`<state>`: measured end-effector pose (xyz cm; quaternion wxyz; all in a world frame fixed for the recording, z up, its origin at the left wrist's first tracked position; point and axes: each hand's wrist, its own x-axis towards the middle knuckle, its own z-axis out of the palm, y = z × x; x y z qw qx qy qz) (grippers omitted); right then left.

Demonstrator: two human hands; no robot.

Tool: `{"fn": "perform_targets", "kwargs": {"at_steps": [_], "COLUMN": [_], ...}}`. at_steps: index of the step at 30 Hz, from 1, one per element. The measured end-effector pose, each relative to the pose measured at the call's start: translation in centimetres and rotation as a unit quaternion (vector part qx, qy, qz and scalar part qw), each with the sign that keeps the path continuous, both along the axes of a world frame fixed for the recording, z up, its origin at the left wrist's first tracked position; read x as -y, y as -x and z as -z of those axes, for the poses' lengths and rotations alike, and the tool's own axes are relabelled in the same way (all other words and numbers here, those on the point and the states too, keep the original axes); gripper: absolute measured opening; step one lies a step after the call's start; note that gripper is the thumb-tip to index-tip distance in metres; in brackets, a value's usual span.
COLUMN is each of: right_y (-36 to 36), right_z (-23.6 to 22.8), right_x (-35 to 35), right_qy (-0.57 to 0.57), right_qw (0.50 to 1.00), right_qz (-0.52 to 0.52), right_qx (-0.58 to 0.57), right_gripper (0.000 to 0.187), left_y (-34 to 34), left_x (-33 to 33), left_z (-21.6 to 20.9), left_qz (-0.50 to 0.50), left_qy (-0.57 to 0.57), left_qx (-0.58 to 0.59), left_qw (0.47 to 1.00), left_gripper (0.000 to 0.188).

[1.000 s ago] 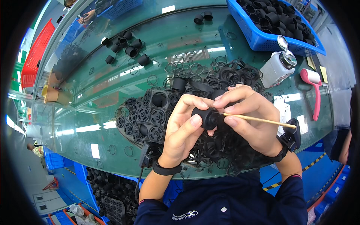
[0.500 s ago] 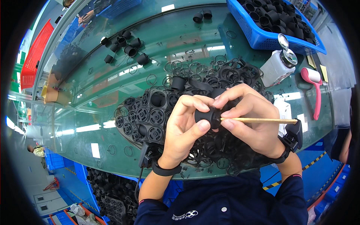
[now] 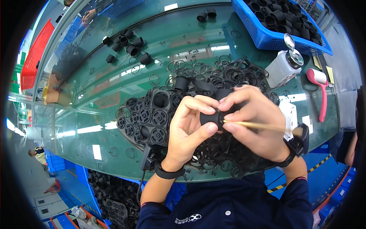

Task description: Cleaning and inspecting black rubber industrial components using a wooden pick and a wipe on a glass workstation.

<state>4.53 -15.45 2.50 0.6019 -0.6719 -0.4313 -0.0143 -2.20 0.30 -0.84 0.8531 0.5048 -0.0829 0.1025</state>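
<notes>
Between the thumb and fingers of my left hand (image 3: 188,128) is a black rubber cup-shaped part (image 3: 207,119), lying on its side. My right hand (image 3: 255,120) pinches a thin wooden stick (image 3: 253,124), blurred toward its back end. The stick's tip meets the part's right end, where my right fingers also touch; the exact contact is hidden. Beneath both hands spreads a heap of black rubber rings and scraps (image 3: 217,149). Left of my left hand lies a moulded black rubber sheet (image 3: 145,116) with round wheel-like shapes.
A blue basket (image 3: 263,40) of black cups stands at the far right. Nearby are a white bottle with a metal lid (image 3: 284,68) and a pink-handled lint roller (image 3: 322,93). Several loose black cups (image 3: 132,50) lie at the far left of the green table (image 3: 85,141).
The stick's back end has swung slightly downward and is blurred. My right hand has shifted a little, and the black part has moved slightly right. My left hand keeps its grip.
</notes>
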Motion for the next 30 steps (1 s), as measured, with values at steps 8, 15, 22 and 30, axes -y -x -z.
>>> {"fn": "perform_targets", "kwargs": {"at_steps": [8,15,22,30], "right_y": [0.3,-0.2,-0.6,0.7], "right_z": [-0.1,0.1,-0.3,0.2], "right_x": [0.1,0.2,0.1,-0.4], "right_qy": [-0.051,-0.018,0.006,0.059], "right_qw": [0.993,1.0,0.998,0.929], "right_qz": [0.047,-0.02,-0.053,0.095], "right_qx": [-0.099,-0.014,0.035,0.354], "right_gripper": [0.008,0.008,0.009,0.012], "left_y": [0.2,0.3,0.3,0.1], "left_x": [-0.1,-0.5,-0.5,0.0], "left_z": [-0.3,-0.4,-0.6,-0.9], "left_qz": [0.06,0.108,0.098,0.045], "left_qy": [0.09,0.11,0.09,0.06], "left_qx": [-0.056,-0.112,-0.136,-0.157], "left_qw": [0.993,0.982,0.982,0.985], "left_gripper": [0.029,0.031,0.028,0.022]}}
